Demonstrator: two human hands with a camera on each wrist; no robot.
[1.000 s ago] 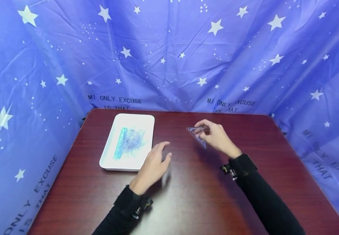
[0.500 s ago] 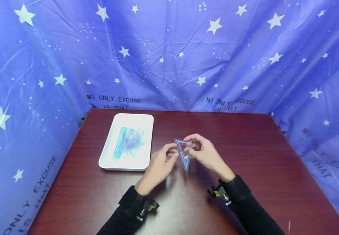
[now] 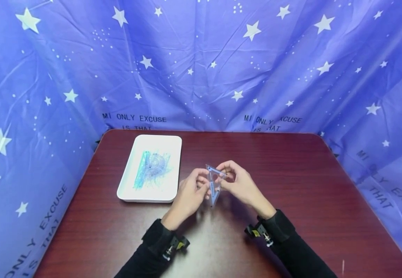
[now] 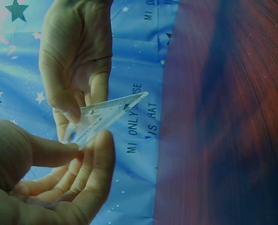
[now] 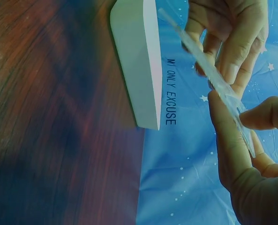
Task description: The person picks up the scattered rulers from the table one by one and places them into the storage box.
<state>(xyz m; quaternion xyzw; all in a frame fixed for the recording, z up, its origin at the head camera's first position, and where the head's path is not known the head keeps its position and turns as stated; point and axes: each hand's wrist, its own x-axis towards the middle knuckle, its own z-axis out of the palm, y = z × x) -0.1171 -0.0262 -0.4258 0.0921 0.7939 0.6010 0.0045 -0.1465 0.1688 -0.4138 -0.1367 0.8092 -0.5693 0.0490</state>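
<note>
A clear triangular set square (image 3: 214, 186) with blue-violet markings is held tilted above the table, between both hands. My left hand (image 3: 189, 195) pinches its left edge between thumb and fingers. On the other side my right hand (image 3: 239, 184) grips it, thumb on one face and fingers behind, as the right wrist view shows. Seen from the left wrist, the set square (image 4: 99, 115) points one sharp corner away from both hands. In the right wrist view the set square (image 5: 209, 70) appears nearly edge-on.
Left of the hands stands a white tray (image 3: 126, 191) on the dark red-brown wooden table (image 3: 302, 173). Inside it lie a teal ruler (image 3: 141, 170) and a clear round-edged protractor (image 3: 156, 166), with other transparent bits. A blue star-patterned curtain (image 3: 201, 50) hangs around the table.
My right hand has brought the set square leftward and nearer to me. My left hand, holding nothing at first, now pinches it too. The set square has turned slightly.
</note>
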